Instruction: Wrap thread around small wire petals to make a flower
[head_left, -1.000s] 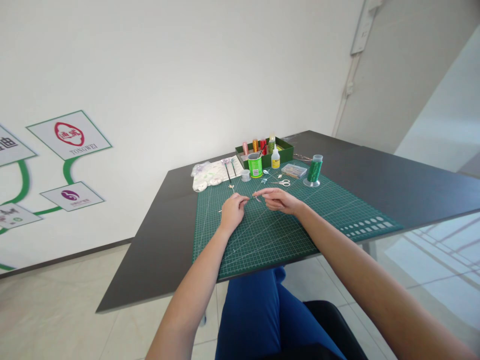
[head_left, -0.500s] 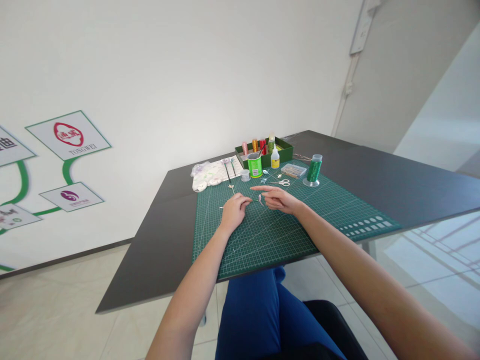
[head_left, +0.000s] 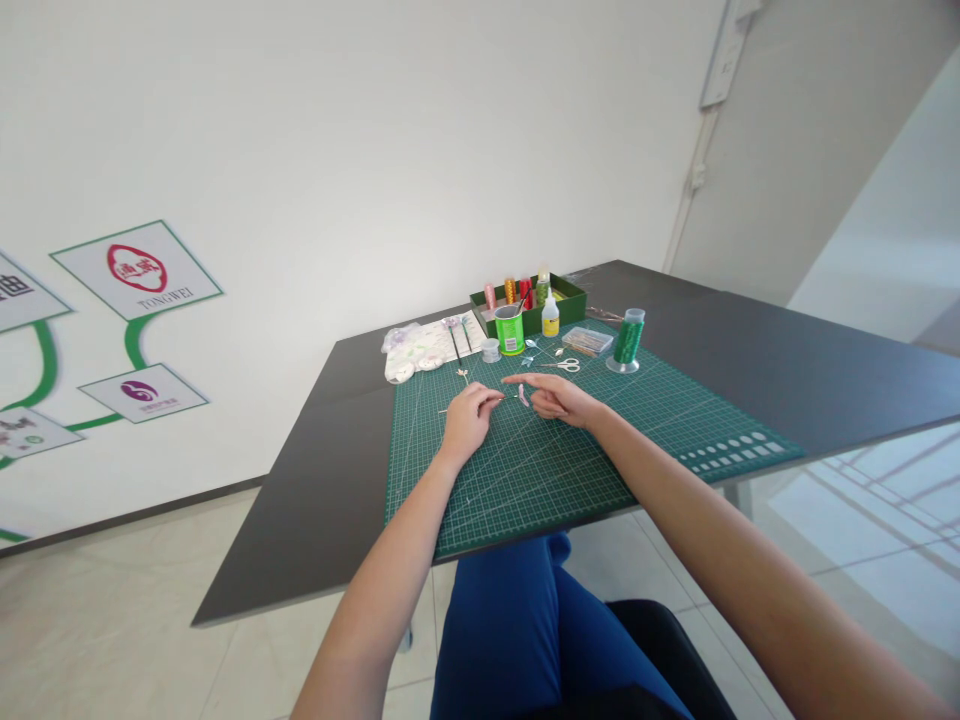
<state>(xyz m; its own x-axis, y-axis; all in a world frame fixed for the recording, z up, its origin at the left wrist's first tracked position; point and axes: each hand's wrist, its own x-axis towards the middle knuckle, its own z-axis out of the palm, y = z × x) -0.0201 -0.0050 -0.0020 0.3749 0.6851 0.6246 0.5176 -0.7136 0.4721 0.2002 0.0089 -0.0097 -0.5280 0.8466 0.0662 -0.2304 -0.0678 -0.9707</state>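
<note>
Over the green cutting mat (head_left: 540,470), my left hand (head_left: 468,415) pinches a thin stem whose right end carries a small lilac petal-like piece (head_left: 523,396). A pale thin end sticks out to the left of that hand. My right hand (head_left: 564,399) is just right of the lilac piece, its index finger stretched left past it toward my left fingertips. Its other fingers are curled in; whatever they may hold is too small to make out. A small pale leaf or bud piece (head_left: 462,373) on a stem shows just beyond my left hand.
Behind my hands stand a small clear tub (head_left: 490,350), a green can (head_left: 510,331), a glue bottle (head_left: 550,316) and a green box (head_left: 576,301) of thread spools. White-handled scissors (head_left: 568,365), a clear case (head_left: 587,341) and a green thread spool (head_left: 628,341) lie rightward; white pads (head_left: 420,360) lie left.
The lilac piece has turned and shows more fully between my hands. My right hand's curled fingers have shifted slightly right, away from it; my left hand has barely moved.
</note>
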